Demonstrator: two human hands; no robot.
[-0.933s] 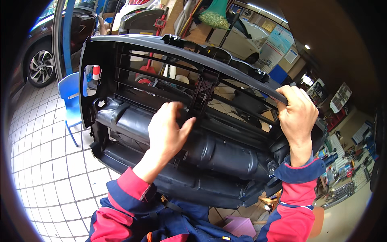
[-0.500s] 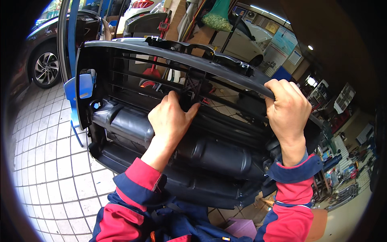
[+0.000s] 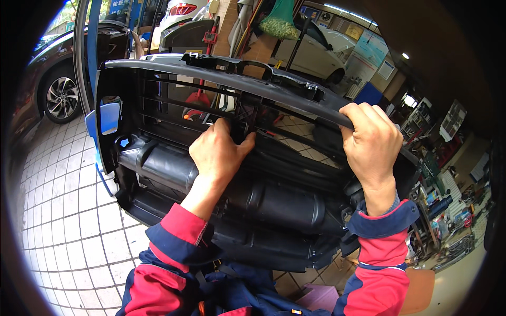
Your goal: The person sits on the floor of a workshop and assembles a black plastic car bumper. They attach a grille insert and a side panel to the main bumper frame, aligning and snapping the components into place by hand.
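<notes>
A large black plastic car grille frame (image 3: 284, 203) with horizontal slats fills the middle of the view, tilted with its right side lower. My left hand (image 3: 219, 150) is closed around the upright centre piece (image 3: 247, 110) between the slats, thumb on the right side. Its other fingertips are hidden behind the plastic. Around the frame's upper rim at the right, my right hand (image 3: 371, 142) is wrapped, with the fingers over the edge. Below my hands, the frame's lower part has rounded, hollow-looking bulges. Both forearms wear red and navy sleeves.
Behind the frame's left end is a blue chair (image 3: 109, 118). A dark car (image 3: 47, 68) stands on the tiled floor (image 3: 63, 210) at left. A pale car (image 3: 321, 58) and a hanging green net bag (image 3: 279, 23) are farther back. Cluttered tools (image 3: 448, 226) lie at right.
The whole view has shifted slightly. The frame's left end sits a little lower and farther left in the picture. Both hands keep the same grip.
</notes>
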